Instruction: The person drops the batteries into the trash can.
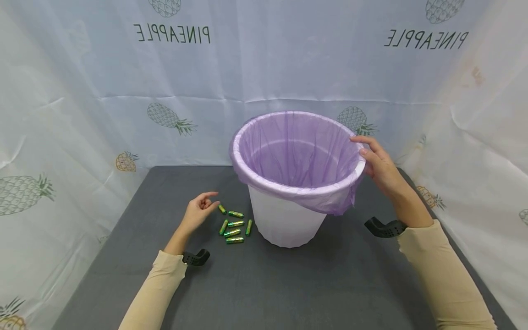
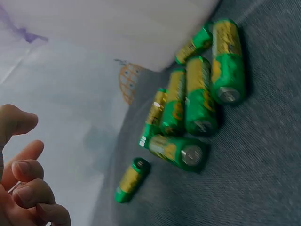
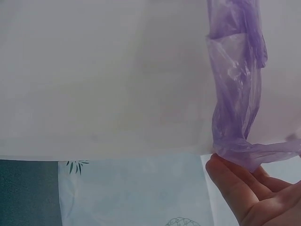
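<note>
A white trash bin (image 1: 284,222) stands upright on the dark table, lined with a thin purple bag (image 1: 294,156) folded over its rim. My right hand (image 1: 381,169) grips the bin's right rim over the liner. The right wrist view shows its fingers (image 3: 235,181) against the bin just below the bag's hanging edge. Left of the bin lie several green and gold batteries (image 1: 236,224). Beside their far end hovers my left hand (image 1: 197,213), loosely bent, thumb and index finger apart and holding nothing. Closest to it is one battery (image 2: 132,180), lying apart from the cluster.
The dark grey tabletop (image 1: 264,284) extends around the bin and batteries. A white curtain (image 1: 264,68) printed with pineapples hangs behind and on both sides. Black bands (image 1: 385,228) are worn on both wrists.
</note>
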`<action>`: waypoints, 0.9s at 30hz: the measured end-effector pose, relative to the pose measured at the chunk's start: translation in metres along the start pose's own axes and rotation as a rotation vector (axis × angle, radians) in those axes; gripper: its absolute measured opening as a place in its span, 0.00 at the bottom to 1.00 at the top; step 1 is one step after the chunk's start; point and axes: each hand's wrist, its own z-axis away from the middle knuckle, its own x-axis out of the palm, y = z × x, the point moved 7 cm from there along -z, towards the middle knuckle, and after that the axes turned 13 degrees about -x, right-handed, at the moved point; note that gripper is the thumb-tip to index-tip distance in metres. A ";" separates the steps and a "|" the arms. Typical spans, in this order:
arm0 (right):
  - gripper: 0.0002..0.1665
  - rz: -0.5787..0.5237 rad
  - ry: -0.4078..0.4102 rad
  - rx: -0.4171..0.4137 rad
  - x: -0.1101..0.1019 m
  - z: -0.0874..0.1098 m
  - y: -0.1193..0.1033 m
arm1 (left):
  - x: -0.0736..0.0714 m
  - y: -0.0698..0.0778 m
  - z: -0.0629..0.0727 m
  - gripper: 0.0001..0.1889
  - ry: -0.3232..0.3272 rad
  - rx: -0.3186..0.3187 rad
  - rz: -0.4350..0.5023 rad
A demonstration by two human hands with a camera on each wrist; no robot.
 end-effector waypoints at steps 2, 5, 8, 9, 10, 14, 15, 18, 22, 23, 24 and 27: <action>0.17 -0.003 0.003 0.005 -0.001 0.000 0.000 | 0.001 -0.005 -0.002 0.17 0.005 -0.014 -0.009; 0.17 -0.008 0.010 0.012 -0.001 0.002 0.001 | 0.003 -0.015 -0.008 0.17 -0.001 -0.017 -0.002; 0.18 -0.004 0.016 0.012 -0.002 0.003 0.001 | 0.004 -0.031 -0.018 0.18 -0.004 -0.012 -0.021; 0.18 -0.001 0.015 0.011 -0.002 0.003 0.001 | 0.004 -0.036 -0.021 0.19 -0.003 -0.013 -0.033; 0.18 0.000 0.015 0.010 -0.002 0.003 0.001 | 0.005 -0.041 -0.025 0.19 -0.002 -0.017 -0.044; 0.18 0.001 0.017 0.007 -0.002 0.002 0.001 | 0.005 -0.052 -0.032 0.21 0.000 -0.040 -0.095; 0.18 -0.001 0.016 0.007 -0.002 0.002 0.001 | 0.005 -0.054 -0.033 0.22 -0.004 -0.051 -0.100; 0.18 -0.008 0.012 0.010 -0.001 0.002 0.001 | 0.006 -0.058 -0.035 0.24 -0.003 -0.084 -0.129; 0.18 -0.007 0.008 0.013 -0.001 0.001 0.002 | 0.007 -0.064 -0.036 0.25 0.002 -0.124 -0.164; 0.18 -0.005 0.009 0.013 -0.001 0.000 0.002 | 0.007 -0.065 -0.037 0.25 0.001 -0.134 -0.168; 0.18 -0.003 0.010 0.014 0.000 0.000 0.002 | 0.008 -0.066 -0.037 0.26 0.000 -0.141 -0.170; 0.17 -0.013 0.013 0.017 0.000 0.000 0.001 | 0.008 -0.068 -0.037 0.27 -0.001 -0.156 -0.178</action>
